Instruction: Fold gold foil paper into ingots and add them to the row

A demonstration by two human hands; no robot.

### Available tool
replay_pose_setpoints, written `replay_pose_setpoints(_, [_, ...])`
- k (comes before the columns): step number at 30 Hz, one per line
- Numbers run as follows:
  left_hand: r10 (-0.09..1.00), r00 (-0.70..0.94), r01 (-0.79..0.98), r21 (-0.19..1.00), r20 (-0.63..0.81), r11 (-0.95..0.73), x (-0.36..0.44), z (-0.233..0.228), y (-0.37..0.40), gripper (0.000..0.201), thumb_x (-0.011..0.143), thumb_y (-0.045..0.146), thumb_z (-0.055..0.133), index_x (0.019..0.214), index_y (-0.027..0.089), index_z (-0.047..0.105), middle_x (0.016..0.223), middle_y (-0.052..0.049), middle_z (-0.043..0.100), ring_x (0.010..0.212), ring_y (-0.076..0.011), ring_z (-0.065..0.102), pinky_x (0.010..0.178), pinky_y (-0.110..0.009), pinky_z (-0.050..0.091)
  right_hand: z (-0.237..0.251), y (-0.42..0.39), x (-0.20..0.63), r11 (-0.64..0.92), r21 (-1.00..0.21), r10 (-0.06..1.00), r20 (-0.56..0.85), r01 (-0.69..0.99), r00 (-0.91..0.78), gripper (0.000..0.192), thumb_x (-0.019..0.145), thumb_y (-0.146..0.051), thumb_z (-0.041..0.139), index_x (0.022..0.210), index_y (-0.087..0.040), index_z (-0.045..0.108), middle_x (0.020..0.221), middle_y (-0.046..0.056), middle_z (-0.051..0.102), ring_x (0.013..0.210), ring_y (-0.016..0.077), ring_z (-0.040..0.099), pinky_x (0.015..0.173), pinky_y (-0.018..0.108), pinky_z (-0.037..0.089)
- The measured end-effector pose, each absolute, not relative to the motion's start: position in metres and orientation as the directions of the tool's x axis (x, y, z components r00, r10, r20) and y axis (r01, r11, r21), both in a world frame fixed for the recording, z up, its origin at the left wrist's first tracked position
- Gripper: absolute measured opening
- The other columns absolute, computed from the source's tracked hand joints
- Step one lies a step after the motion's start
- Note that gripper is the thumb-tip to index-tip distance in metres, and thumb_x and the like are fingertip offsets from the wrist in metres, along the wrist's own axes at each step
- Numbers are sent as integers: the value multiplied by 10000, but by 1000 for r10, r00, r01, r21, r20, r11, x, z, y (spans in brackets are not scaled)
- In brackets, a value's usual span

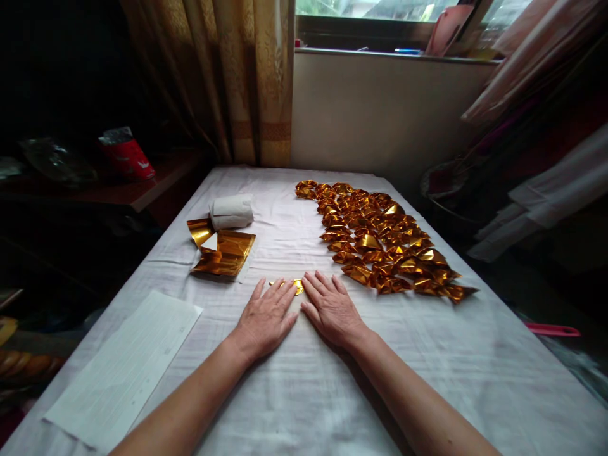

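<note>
Hands flat and open on white cloth (304, 392), left hand (266, 320) and right hand (332, 310) side by side, gripping nothing. Small gold foil piece (297, 286) at fingertips, between both. Folded gold foil heap (380, 240) just beyond right hand; foil sheets (223, 253) beyond left.

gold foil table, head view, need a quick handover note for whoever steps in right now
Left hand: flat on the white cloth, holds nothing.
Right hand: flat too; a small gold foil piece shows between the fingers of the two hands.
Done: many folded gold pieces laid in rows, right of the hands.
Left: unfolded foil sheets beside a white roll, left of the hands.
A white paper sheet lies near left.
</note>
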State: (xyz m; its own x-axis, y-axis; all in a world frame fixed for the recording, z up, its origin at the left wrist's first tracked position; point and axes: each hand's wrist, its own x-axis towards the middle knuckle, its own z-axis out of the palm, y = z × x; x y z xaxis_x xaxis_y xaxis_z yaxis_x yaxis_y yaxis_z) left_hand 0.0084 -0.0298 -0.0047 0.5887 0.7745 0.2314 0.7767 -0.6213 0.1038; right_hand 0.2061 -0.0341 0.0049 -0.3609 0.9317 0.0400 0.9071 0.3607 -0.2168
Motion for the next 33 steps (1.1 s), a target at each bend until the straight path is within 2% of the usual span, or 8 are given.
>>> replay_pose_setpoints(5, [785,598,783,94,161,-615,-11,-8,-36,510,978,443,383,1442,240,440,1490,-57,477,1400,-224,397,1210,-495,91,4,-35,205,353,-222,936,63,909,-347,517,985,-413,420,1463,-214,429,1544,63,367,1440,267,305,1174,506,192])
replay_pose_setpoints(10, [796,566,799,93,214,-594,-19,-8,-40,481,954,396,453,1422,284,459,1468,-46,508,1383,-256,409,1191,-546,96,2,-35,205,357,-230,934,94,905,-345,502,974,-395,457,1443,-217,456,1524,66,403,1419,281,342,1158,515,210])
replay_pose_setpoints(12, [813,525,811,140,252,-568,-17,-4,-37,410,953,362,471,1355,300,527,1417,-34,562,1342,-257,449,1176,-541,134,2,-33,205,364,-233,931,133,902,-341,469,975,-377,461,1418,-225,487,1497,66,451,1393,282,381,1137,511,242])
replay_pose_setpoints(15, [851,451,818,256,269,-515,-8,8,-24,247,964,308,469,1117,290,662,1216,-20,685,1158,-220,570,1109,-475,272,4,-26,203,375,-245,921,211,894,-329,364,980,-333,456,1308,-246,589,1391,63,576,1311,264,474,1067,456,328])
replay_pose_setpoints(18, [911,364,859,309,191,-408,1,19,-9,157,907,338,573,947,231,680,1007,-43,705,979,-223,596,914,-382,420,9,-18,198,358,-278,925,237,892,-297,242,964,-314,498,1093,-241,689,1243,55,672,1167,239,566,974,384,388])
replay_pose_setpoints(23, [940,324,889,305,107,-341,7,29,2,256,799,347,709,1015,224,652,1030,-50,663,1026,-253,559,903,-372,406,19,-9,193,287,-295,953,184,911,-241,143,913,-288,566,922,-217,691,1092,54,700,995,217,594,847,321,406])
replay_pose_setpoints(28, [942,325,887,320,78,-333,6,31,1,190,778,341,721,885,223,619,953,-36,649,984,-243,562,852,-347,402,31,-2,195,287,-297,958,79,911,-276,118,861,-269,618,939,-227,695,1041,43,690,994,209,586,817,286,411])
replay_pose_setpoints(33, [932,356,876,324,64,-357,5,28,3,215,786,338,715,919,224,591,876,-24,661,894,-228,594,792,-318,411,47,7,196,209,-343,970,-48,916,-239,140,839,-280,630,937,-238,721,1000,41,702,890,178,625,703,248,402])
